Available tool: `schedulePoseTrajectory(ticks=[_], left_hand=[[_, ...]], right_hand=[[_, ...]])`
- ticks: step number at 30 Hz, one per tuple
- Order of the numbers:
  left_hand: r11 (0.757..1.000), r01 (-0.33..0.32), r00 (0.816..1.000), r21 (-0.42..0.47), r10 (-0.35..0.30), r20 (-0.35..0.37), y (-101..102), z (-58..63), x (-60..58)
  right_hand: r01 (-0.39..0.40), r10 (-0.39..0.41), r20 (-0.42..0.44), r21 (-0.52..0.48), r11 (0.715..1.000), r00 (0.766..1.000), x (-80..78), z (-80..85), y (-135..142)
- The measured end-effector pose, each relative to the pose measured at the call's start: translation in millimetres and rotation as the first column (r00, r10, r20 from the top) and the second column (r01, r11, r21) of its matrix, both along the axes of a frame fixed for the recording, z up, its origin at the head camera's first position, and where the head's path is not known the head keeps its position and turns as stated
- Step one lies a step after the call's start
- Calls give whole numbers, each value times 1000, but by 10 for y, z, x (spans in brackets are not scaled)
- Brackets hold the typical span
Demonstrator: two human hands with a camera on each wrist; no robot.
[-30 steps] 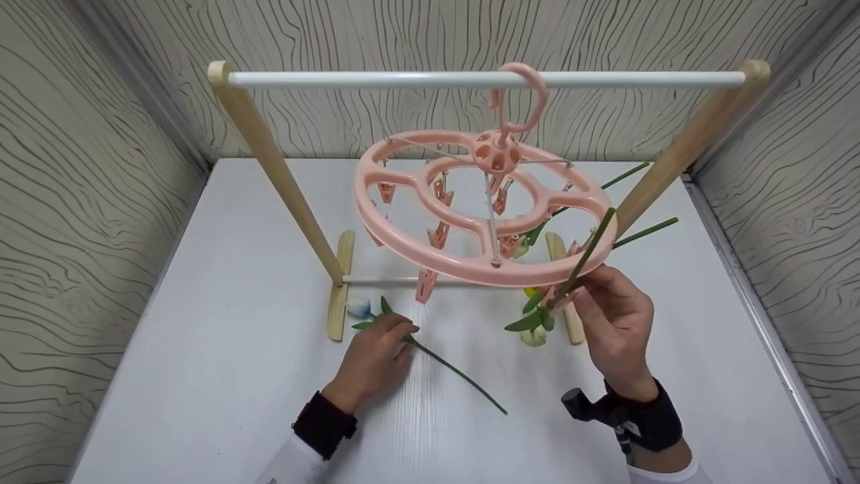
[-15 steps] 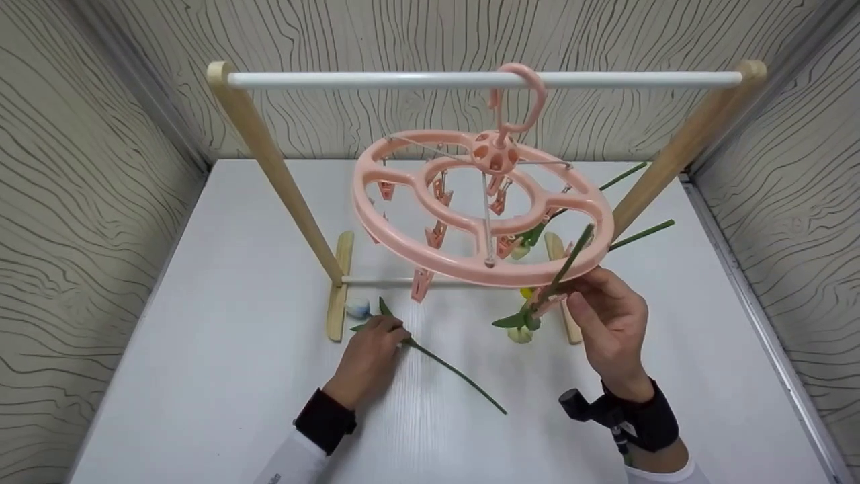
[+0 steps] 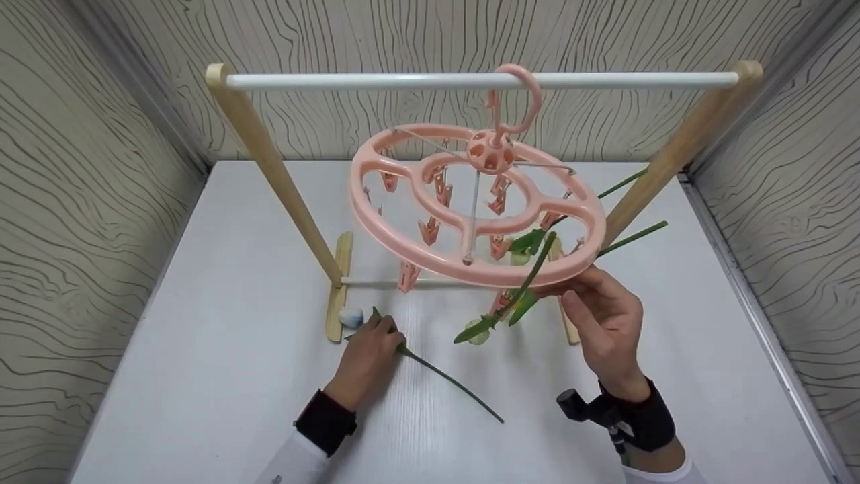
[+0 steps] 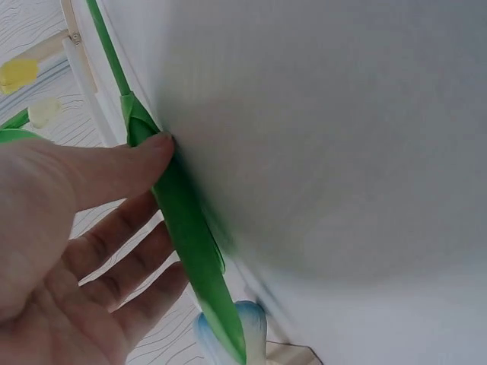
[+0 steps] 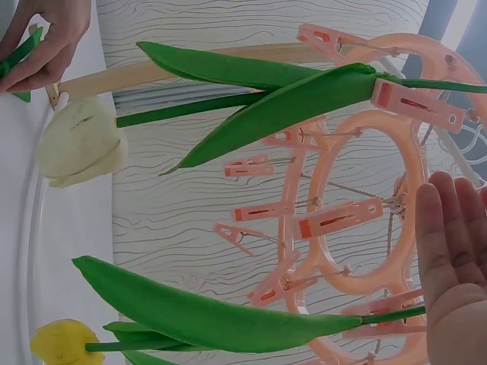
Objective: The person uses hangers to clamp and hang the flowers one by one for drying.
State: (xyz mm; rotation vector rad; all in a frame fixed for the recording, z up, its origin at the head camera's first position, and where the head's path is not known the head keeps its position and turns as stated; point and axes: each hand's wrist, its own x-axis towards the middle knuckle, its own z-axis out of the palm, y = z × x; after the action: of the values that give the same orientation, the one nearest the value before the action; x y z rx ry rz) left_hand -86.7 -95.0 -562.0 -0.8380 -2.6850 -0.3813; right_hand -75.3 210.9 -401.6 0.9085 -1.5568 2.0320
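Observation:
My left hand (image 3: pixel 369 349) pinches a blue-and-white artificial tulip (image 3: pixel 351 317) at its leaves, low over the white table; its green stem (image 3: pixel 457 384) points toward the front right. In the left wrist view, the thumb lies across the green leaf (image 4: pixel 190 228). My right hand (image 3: pixel 608 329) touches the right front rim of a round pink clip hanger (image 3: pixel 510 274), fingers fairly straight in the right wrist view. From the hanger's clips, a white tulip (image 5: pixel 82 143) and a yellow tulip (image 5: pixel 65 342) hang head down.
The hanger hooks over the white rod (image 3: pixel 376 81) of a wooden stand (image 3: pixel 279 181). Several pink clips, such as the front clip (image 3: pixel 408 276), dangle under the ring. More green stems (image 3: pixel 631 238) stick out at the right. Patterned walls (image 3: pixel 416 40) enclose the table.
The hanger has turned, its front side swinging left and carrying the clipped white tulip with it. My right hand has shifted slightly left. The blue-and-white tulip has moved a little toward me.

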Motion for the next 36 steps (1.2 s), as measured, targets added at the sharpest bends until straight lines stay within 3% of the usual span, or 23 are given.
schedulePoseTrajectory(ticks=[11,19,21,25,32,36], left_hand=[[995,-1,1000,-99,2,1,-11,65,23],[994,64,997,-92,-68,-34,-68,69,65],[994,87,994,-67,-92,-62,-90,75,81],[992,124,991,18,-123,-49,-127,135,135],[967,147,988,208,-155,20,-152,346,255],[950,151,985,272,-169,44,-146,484,322]], right_hand=[[25,-27,41,37,999,999,88,-34,2],[-1,-1,49,48,999,999,210,-70,-20],[-14,12,40,50,999,999,243,-78,-28],[-38,36,20,72,997,999,307,-94,-41],[-71,69,21,153,986,997,391,-146,-14],[-69,61,45,192,979,997,420,-180,14]])
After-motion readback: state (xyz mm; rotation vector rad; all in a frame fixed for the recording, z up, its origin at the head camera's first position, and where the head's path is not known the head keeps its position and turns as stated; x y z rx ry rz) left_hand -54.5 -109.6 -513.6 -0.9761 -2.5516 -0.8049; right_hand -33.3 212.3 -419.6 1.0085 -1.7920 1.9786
